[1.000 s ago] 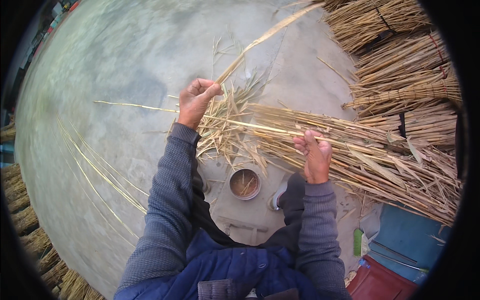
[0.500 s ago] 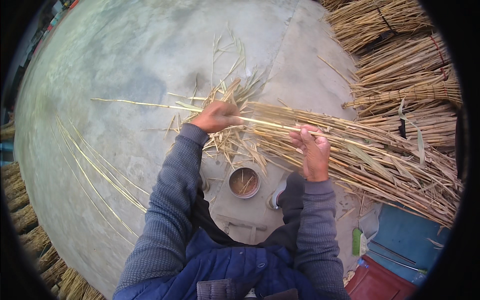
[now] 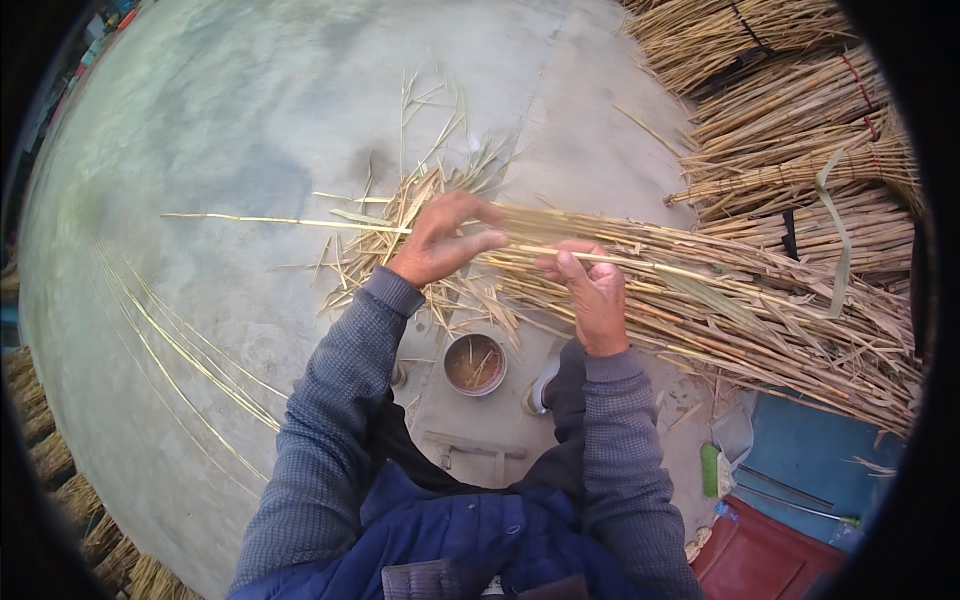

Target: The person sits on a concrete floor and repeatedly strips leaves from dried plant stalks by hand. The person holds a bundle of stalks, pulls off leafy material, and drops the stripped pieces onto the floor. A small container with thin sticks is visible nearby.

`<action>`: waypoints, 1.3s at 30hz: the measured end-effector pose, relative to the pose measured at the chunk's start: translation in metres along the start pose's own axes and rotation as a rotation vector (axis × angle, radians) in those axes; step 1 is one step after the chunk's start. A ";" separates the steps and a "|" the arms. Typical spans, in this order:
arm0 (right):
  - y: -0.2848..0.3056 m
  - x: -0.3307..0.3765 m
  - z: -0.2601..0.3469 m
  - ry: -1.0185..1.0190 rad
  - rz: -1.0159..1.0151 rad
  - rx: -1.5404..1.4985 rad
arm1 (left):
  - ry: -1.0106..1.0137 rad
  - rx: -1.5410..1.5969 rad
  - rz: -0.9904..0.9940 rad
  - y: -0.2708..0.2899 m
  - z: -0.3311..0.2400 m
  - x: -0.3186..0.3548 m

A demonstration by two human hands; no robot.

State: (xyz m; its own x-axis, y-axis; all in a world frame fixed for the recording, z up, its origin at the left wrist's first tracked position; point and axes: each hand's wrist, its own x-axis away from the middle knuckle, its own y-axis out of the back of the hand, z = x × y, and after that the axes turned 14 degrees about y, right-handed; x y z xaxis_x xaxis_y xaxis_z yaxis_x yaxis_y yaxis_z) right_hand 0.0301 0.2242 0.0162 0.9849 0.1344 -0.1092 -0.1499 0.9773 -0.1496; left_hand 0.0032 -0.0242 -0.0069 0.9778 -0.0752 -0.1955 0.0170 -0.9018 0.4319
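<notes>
Drawn closer together: our left grip (image 3: 440, 240), thumb spread, hold unclear, and right grip (image 3: 597, 302), pinching a stalk (image 3: 300, 221). Long axis crosswise, pointing left past left grip.

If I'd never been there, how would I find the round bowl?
Look for the big bundle of pale stalks coming in from the right. Below its left end, on the grey floor between the person's shoes, is the bowl. Its round rim, with straw bits inside, sets it apart from the straight stalks.
</notes>
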 end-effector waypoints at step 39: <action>0.008 0.001 -0.007 0.008 -0.209 -0.174 | 0.074 0.054 0.013 -0.019 -0.011 0.001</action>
State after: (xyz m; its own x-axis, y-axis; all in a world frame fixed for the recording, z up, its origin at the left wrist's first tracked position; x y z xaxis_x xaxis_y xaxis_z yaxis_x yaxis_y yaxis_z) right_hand 0.0297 0.2308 0.0083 0.9955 -0.0688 -0.0655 0.0429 0.9407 -0.3365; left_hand 0.0064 -0.0027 -0.0056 0.9906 -0.0570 -0.1240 -0.0048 -0.9227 0.3856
